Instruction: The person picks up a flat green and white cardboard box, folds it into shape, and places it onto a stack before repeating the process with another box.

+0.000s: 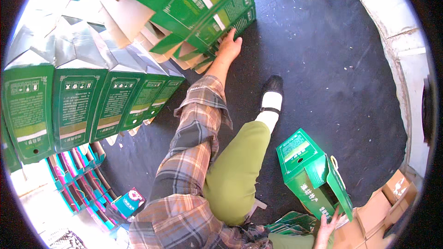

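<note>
L hand, far centre: fingers part-bent vs. lower R edge of green stack, thumb apart; fingertips partly hidden, so can't tell if it grips. R hand, near R: part-closed, holding the near end of box by its edge, next to raised flap. Box is tilted, R of centre, over dark floor. Silver-topped row at L; brown ctns near R, just beyond R hand. Handling (judged): best grip box by its firm wall, not the flap, which could crease; w/ L hand, press lightly & flat, so stack doesn't slip.
</note>
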Demonstrator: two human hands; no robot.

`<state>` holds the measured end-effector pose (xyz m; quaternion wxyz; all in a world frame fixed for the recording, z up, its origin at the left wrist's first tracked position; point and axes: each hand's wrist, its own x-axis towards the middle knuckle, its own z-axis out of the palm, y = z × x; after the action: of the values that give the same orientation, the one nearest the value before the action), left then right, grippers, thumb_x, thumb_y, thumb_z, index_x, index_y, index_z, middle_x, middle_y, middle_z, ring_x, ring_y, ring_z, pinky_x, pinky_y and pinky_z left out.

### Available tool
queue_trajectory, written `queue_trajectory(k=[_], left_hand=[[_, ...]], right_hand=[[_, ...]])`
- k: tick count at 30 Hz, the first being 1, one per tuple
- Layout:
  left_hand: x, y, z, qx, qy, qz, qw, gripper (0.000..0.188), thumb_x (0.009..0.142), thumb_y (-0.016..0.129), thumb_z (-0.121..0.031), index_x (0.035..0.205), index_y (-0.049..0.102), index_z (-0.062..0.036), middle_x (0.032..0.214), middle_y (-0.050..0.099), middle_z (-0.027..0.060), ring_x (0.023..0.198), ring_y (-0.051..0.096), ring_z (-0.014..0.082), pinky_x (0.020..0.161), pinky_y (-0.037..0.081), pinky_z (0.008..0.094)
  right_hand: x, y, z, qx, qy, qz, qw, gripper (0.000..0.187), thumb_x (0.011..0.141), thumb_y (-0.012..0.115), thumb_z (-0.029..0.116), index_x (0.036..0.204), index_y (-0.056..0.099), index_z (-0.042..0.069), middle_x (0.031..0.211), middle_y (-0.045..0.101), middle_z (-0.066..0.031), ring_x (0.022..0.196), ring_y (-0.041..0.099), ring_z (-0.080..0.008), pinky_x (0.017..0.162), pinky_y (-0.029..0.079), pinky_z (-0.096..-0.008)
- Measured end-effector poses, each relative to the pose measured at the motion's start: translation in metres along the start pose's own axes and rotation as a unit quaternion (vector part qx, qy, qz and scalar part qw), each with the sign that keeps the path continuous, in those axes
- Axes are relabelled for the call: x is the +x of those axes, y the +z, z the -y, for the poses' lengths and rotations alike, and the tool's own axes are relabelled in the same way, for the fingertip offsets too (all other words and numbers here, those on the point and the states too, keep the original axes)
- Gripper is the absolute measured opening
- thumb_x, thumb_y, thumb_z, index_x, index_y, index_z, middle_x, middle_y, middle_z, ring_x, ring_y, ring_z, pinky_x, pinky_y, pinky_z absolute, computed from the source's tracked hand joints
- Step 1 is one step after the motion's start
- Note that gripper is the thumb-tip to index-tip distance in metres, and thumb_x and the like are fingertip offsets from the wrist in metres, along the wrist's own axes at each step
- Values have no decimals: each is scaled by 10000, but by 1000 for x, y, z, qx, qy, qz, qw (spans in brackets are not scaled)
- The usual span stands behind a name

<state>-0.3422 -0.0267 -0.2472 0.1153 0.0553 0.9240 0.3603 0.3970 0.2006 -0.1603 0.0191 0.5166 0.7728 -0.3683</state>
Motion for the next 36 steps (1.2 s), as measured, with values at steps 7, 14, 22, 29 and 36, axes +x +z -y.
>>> queue_trajectory(k=[7,14,22,29,36], left_hand=[[34,-37,10,29,-24,-23,999,629,896,526,-412,1462,287,-278,1473,367,140,1359,331,354,1071,225,609],[40,-58,16,4,13,-56,998,666,868,560,-348,1449,316,-132,1392,431,247,1294,412,381,1070,326,406],[16,-52,46,-7,81,-53,995,769,795,672,-390,1389,388,6,1379,447,254,1297,424,350,1071,334,391],[-136,-51,-61,-24,136,253,957,444,908,599,-233,1286,534,-9,1255,586,122,1158,544,206,994,412,323],[-304,-93,-208,107,409,517,744,318,864,627,-179,1114,609,15,1019,611,141,943,609,264,834,475,355]], right_hand=[[2,-5,13,-96,23,1,995,733,814,626,88,1475,313,136,1541,155,-193,1402,187,-333,1148,140,-436],[3,-6,-7,-65,27,9,997,723,814,615,62,1468,306,65,1501,282,-167,1378,246,-279,1138,175,-374],[8,5,18,-16,29,-4,999,714,793,674,128,1434,368,54,1511,242,-202,1393,223,-324,1136,201,-396],[6,-5,19,-53,-1,-47,997,735,772,727,215,1423,404,106,1507,207,-239,1409,194,-362,1137,215,-411],[0,-10,16,-4,-21,-79,997,703,751,753,212,1383,461,112,1474,267,-239,1373,274,-360,1113,269,-388]])
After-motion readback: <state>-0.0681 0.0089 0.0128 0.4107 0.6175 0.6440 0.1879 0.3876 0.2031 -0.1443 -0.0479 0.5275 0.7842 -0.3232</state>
